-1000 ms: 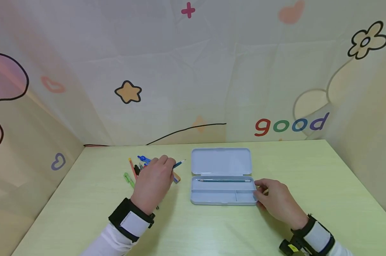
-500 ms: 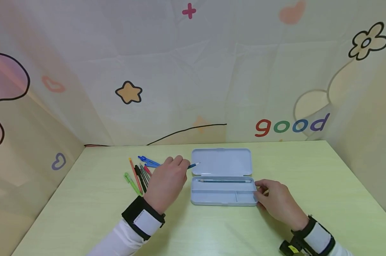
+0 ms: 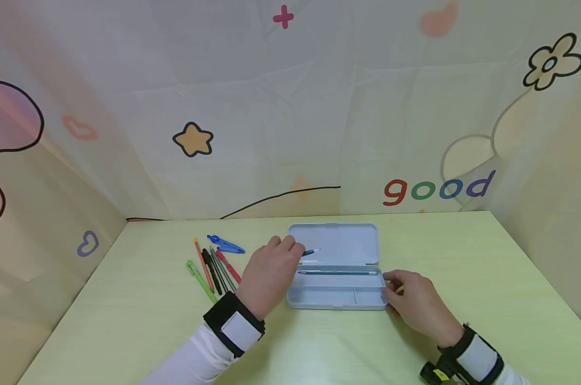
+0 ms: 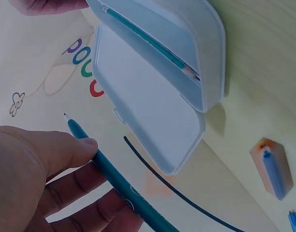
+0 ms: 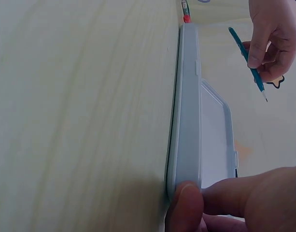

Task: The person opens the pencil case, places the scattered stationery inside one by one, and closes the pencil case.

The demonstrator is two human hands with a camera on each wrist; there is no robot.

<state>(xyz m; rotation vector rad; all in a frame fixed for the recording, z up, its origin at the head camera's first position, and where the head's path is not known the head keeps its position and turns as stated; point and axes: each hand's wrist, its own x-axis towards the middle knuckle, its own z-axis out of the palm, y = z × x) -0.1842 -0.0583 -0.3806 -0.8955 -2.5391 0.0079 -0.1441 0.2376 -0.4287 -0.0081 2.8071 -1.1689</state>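
My left hand [image 3: 273, 272] pinches a slim teal pen [image 4: 121, 181] between thumb and fingers. Its white, dark-pointed tip is bare and points right in the head view, overlapping the raised lid. A pale blue pencil case [image 3: 321, 299] lies on the table with its lid [image 3: 338, 240] folded back. Inside, a teal pencil [image 3: 338, 272] lies along the long rear compartment; the front is split by a small divider. At the case's right end, my right hand [image 3: 417, 299] grips the wall between thumb and fingers, as the right wrist view shows.
Left of the case lie a blue compass [image 3: 227, 245], a red pen [image 3: 229, 266], a light green pen [image 3: 200, 280], an orange pencil [image 3: 203, 264] and several dark sticks. A tan six-sided piece with blue on it [image 4: 271, 169] shows in the left wrist view. Printed cloth hangs behind.
My left hand has carried the teal pen rightward from the loose stationery to the case's left side, uncovering the compass and the red pen. My right hand stays at the case.
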